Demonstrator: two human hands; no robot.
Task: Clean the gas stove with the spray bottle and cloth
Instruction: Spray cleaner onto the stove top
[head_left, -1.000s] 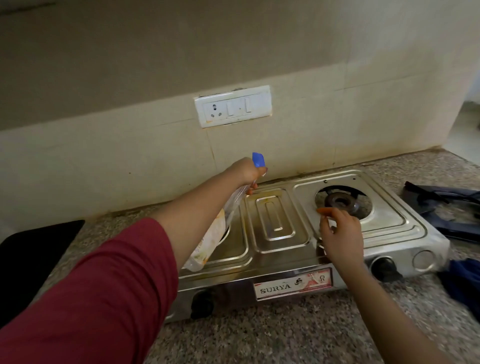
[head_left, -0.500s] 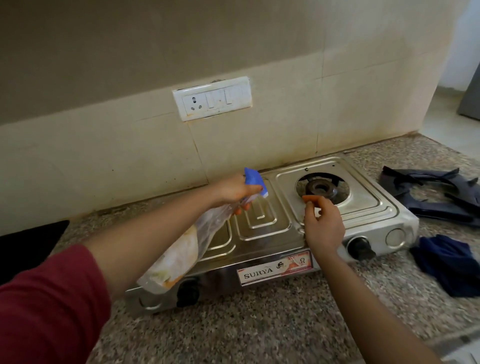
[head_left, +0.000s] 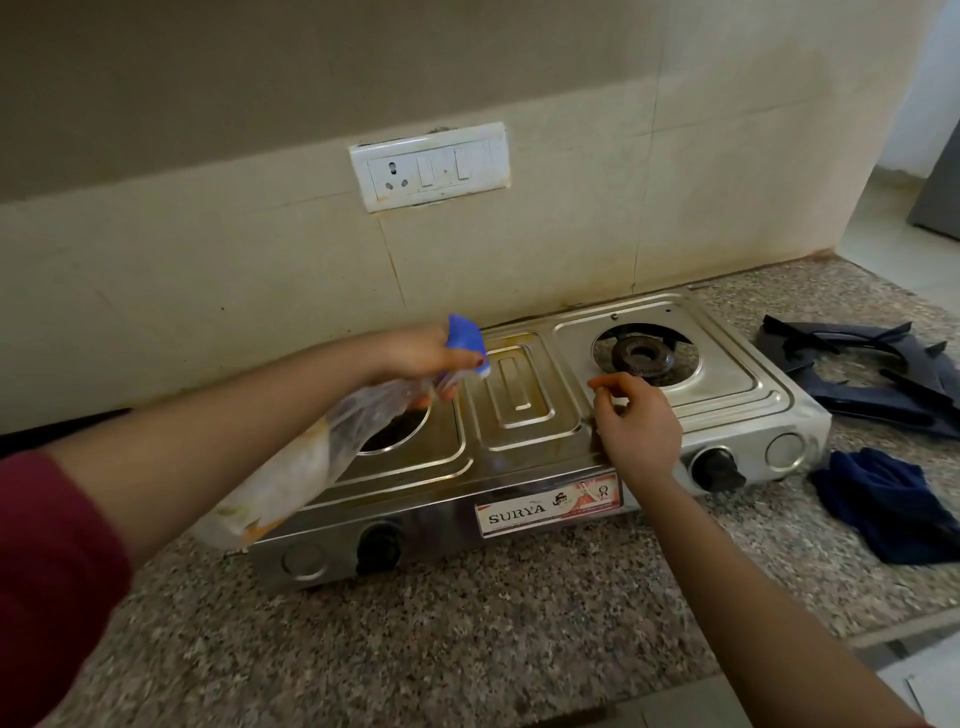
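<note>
A steel two-burner gas stove stands on the granite counter, its pan supports off. My left hand grips a clear spray bottle by its blue trigger head, held tilted over the left burner opening with the nozzle pointing right at the stove's middle panel. My right hand hovers over the stove top just in front of the bare right burner, fingers loosely curled and holding nothing. A dark blue cloth lies crumpled on the counter, right of the stove.
Black pan supports lie on the counter beyond the stove's right end. A white switch and socket plate is on the tiled wall behind. The counter's front edge runs at the lower right.
The view has swung right and down. My left hand has drawn the spray bottle lower and over the left burner; my right hand stays in front of the right burner.
</note>
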